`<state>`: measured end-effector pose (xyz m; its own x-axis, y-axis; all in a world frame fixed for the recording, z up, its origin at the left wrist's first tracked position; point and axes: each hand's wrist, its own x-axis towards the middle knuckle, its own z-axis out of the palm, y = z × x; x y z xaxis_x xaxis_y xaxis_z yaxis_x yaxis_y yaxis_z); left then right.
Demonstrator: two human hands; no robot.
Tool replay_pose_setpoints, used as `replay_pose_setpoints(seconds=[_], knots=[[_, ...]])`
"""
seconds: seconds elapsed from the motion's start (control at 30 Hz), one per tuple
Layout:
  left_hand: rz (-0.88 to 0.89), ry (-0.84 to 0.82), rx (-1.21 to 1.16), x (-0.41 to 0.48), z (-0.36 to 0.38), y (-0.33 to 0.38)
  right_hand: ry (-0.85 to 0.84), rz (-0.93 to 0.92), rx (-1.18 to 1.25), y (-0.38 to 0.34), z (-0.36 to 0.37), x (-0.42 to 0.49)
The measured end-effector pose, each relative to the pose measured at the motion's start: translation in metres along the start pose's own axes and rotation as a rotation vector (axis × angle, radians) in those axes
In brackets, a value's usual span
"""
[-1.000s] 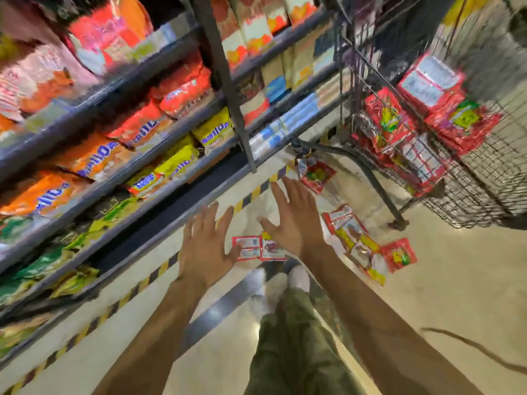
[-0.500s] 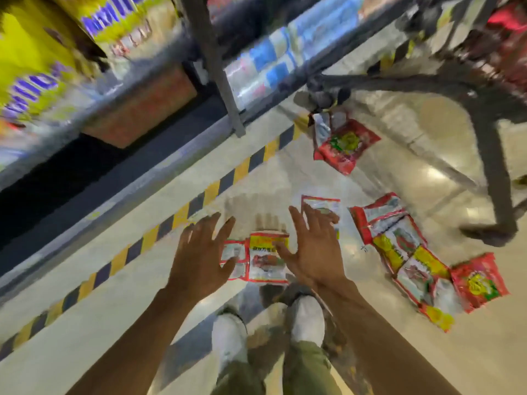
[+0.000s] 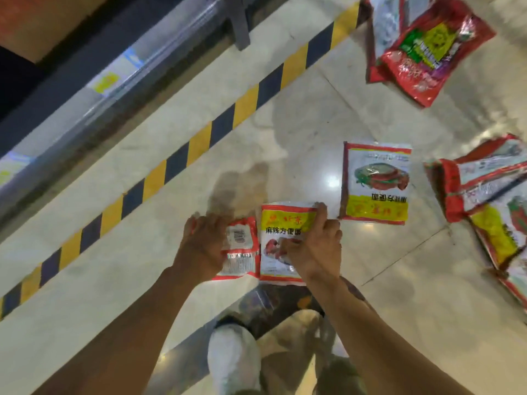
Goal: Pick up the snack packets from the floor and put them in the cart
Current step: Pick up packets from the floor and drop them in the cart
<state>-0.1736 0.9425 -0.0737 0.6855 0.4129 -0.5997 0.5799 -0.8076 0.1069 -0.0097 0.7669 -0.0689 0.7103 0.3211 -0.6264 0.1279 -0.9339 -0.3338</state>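
Two small snack packets lie side by side on the floor just ahead of my feet. My left hand (image 3: 204, 243) grips the left packet (image 3: 241, 250), which shows its barcode side. My right hand (image 3: 313, 246) grips the right packet (image 3: 281, 223), which has a yellow band and red print. A third small packet (image 3: 376, 182) lies flat a little further right, untouched. Larger red packets lie at the top right (image 3: 425, 49) and in a pile at the right edge (image 3: 493, 201). The cart is out of view.
A yellow and dark striped line (image 3: 199, 143) runs diagonally across the floor in front of the shelf base (image 3: 114, 78). A grey shelf post (image 3: 238, 24) meets the floor at the top. My white shoes (image 3: 232, 357) stand below the packets.
I have bent much lower and the view has closed in on the floor. Both hands dropped from hovering with spread fingers onto the two small packets and now hold them.
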Motion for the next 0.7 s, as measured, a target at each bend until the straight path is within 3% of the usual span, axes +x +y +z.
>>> replay_pose_setpoints(seconds=[0.1, 0.23, 0.4, 0.53, 0.7], knots=[[-0.029, -0.113, -0.088, 0.005, -0.004, -0.005, 0.000, 0.111, 0.135, -0.010, 0.007, 0.007], [-0.193, -0.150, -0.452, -0.003, -0.024, -0.017, -0.022, 0.092, 0.198, -0.018, -0.001, 0.016], [-0.337, -0.049, -0.728, -0.007, -0.059, -0.029, -0.138, 0.041, 0.366, -0.028, -0.029, 0.025], [-0.388, 0.071, -0.909, -0.023, -0.108, -0.032, -0.138, 0.037, 0.506, -0.054, -0.078, 0.016], [-0.337, 0.231, -1.266, -0.082, -0.245, -0.012, -0.122, -0.076, 0.824, -0.117, -0.192, -0.032]])
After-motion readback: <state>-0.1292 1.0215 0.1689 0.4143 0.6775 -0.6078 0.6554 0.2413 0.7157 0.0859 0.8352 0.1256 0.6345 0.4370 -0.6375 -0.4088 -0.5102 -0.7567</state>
